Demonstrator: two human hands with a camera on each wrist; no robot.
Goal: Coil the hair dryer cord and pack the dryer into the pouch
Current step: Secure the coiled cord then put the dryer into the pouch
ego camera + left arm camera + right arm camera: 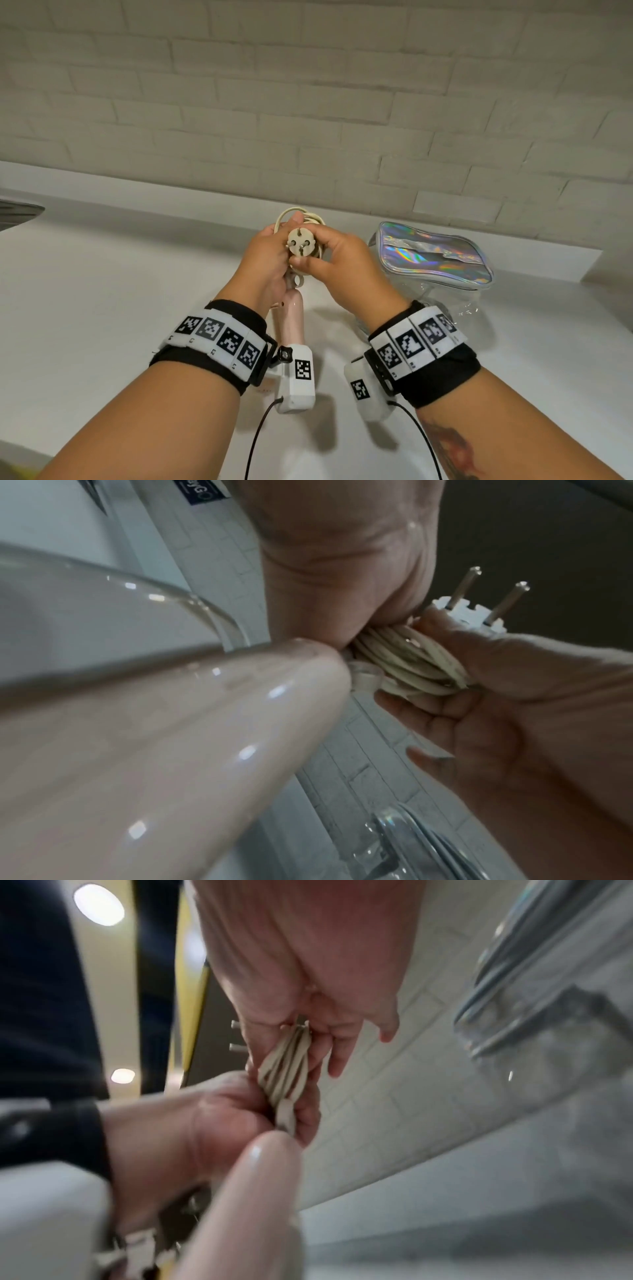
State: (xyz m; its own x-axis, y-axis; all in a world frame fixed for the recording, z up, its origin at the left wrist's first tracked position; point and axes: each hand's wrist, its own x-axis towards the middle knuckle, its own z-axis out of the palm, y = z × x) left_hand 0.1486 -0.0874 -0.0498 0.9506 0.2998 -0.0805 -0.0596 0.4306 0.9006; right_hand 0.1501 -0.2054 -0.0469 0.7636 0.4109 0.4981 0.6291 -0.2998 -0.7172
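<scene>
The pink hair dryer (295, 320) hangs by its handle below my hands, above the white counter; its glossy body fills the left wrist view (154, 737) and shows in the right wrist view (246, 1191). Its cream cord (407, 661) is wound into a bundle of loops (286, 1069). My left hand (265, 260) grips that bundle. My right hand (337, 260) pinches the round two-pin plug (302, 244) against the loops, pins (503, 601) pointing toward me. The iridescent pouch (435, 253) lies to the right on the counter, its top open.
A white brick wall (308, 102) stands right behind the counter (102, 291). Crumpled clear plastic (455, 301) lies in front of the pouch. A dark metal edge (17, 209) shows at the far left.
</scene>
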